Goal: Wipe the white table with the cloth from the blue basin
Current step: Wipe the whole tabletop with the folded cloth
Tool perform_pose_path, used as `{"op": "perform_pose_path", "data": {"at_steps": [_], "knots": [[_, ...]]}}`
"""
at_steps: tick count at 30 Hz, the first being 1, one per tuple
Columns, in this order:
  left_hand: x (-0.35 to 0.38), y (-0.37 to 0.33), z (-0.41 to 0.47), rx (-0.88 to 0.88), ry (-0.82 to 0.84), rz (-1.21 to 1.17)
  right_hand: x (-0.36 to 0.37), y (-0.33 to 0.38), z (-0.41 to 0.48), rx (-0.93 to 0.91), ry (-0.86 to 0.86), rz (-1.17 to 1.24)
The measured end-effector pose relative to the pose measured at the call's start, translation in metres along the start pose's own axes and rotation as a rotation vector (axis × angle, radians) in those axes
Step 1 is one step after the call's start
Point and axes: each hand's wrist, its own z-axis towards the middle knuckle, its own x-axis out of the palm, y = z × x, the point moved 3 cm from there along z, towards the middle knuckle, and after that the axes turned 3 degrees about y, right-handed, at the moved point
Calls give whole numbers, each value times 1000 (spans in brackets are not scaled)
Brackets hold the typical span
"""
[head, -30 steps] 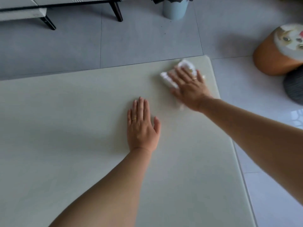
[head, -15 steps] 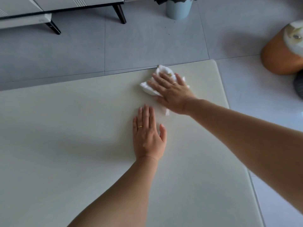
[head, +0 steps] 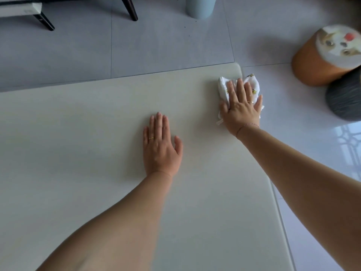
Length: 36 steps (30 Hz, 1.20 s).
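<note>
The white table fills most of what I can see from here, a pale top with grey floor tiles beyond its far edge. Off its right side stands an orange stool with a printed top, a dark grey pouffe just beside it, and a pale bin sits further back. The person leans over the top with both arms out. The left hand lies flat on the middle of the table, fingers straight and together, holding nothing; it looks like a brace. The right hand is spread flat on the cloth, pressing it down rather than gripping it, at the far right corner, where a bit of cloth pokes past the edge. The blue basin is nowhere in sight. I'd say the wiping itself is in hand, at that corner. Next the cloth wants drawing back across the rest of the top, with steady downward pressure so it neither bunches nor slips off the edge
</note>
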Motion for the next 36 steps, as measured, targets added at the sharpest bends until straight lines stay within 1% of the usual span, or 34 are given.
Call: {"op": "perform_pose_path", "data": {"at_steps": [7, 10, 14, 17, 21, 26, 31, 36], "knots": [[2, 2, -1, 20, -19, 5, 15, -17, -76, -31, -2, -1], [5, 3, -2, 21, -5, 54, 19, -23, -110, -41, 8, 12], [5, 0, -15, -39, 13, 84, 23, -33, -154, -40, 22, 4], [3, -20, -61, 30, 19, 44, 25, -39, -183, -32, 29, 8], [9, -50, -153, 124, 80, 7, 28, -46, -222, -20, 54, 2], [19, -64, -238, 172, 136, 38, 33, -57, -275, -21, 102, -9], [24, -64, -273, 197, 186, 61, 38, -67, -321, -10, 109, -18], [24, -61, -277, 216, 206, 43, 47, -79, -368, 5, 106, -21]]}}
